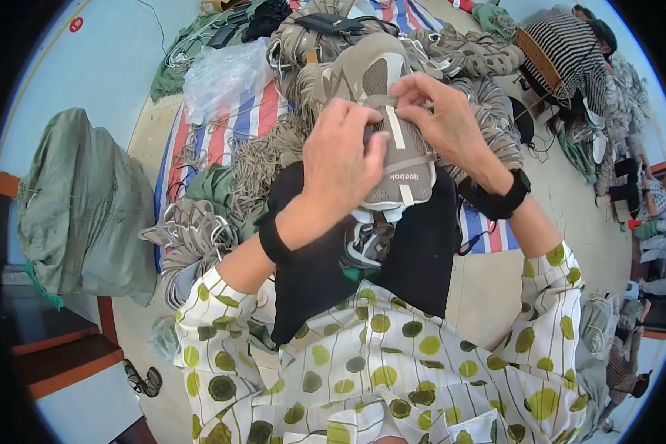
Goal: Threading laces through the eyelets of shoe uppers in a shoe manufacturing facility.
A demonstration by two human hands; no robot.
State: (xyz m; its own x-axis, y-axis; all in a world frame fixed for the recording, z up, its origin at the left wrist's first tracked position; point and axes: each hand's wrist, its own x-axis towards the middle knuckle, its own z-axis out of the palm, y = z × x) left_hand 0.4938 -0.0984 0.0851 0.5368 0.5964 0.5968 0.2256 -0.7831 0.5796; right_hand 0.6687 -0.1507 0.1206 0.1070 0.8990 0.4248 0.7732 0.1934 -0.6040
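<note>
A taupe shoe upper [374, 70] with mesh panels and a pale strip down its tongue lies above my lap. Its tongue end points toward me. My left hand [340, 152] is closed on the upper's left side, thumb and fingers curled at the edge by the tongue. From the right, my right hand [448, 122] pinches at the upper's middle with thumb and forefinger. Whether a lace lies between those fingertips is too small to tell. More stacked uppers [296, 55] lie just beyond, and a grey upper [368, 244] shows between my black-clad legs.
Tangled taupe laces [270, 159] and a clear plastic bag [226, 78] lie on a striped sheet [255, 111] to the left. Bundled uppers [192, 240] sit by my left knee. A large green sack [81, 207] stands far left. A person [570, 55] bends at the far right.
</note>
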